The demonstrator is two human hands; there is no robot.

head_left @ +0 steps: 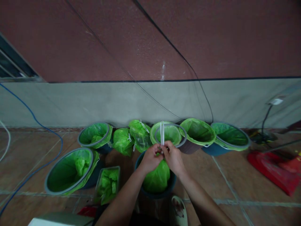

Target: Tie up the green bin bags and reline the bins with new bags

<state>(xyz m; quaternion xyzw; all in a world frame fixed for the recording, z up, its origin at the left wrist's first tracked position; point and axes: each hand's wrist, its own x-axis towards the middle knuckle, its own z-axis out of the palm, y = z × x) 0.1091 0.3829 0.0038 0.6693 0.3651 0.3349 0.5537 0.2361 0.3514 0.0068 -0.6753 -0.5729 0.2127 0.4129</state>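
Observation:
My left hand (150,160) and my right hand (173,160) meet above a blue trash bin (155,195). Between their fingertips both pinch the white drawstring (162,130) of a green trash bag (157,178). Its loop stands up above my fingers. The bag sits inside the bin, its mouth gathered under my hands and partly hidden by them. Just behind, a grey rim ring (184,139) lies askew over a bin lined with a green bag (172,133). Two tied green bags (122,141) rest to the left of that bin.
More lined bins stand along the wall at left (94,135) and right (197,131). Nearer left are a large lined bin (63,171) and a clear tub of green bags (107,185). A blue cable (35,117) crosses the floor; a red dustpan (270,169) lies right.

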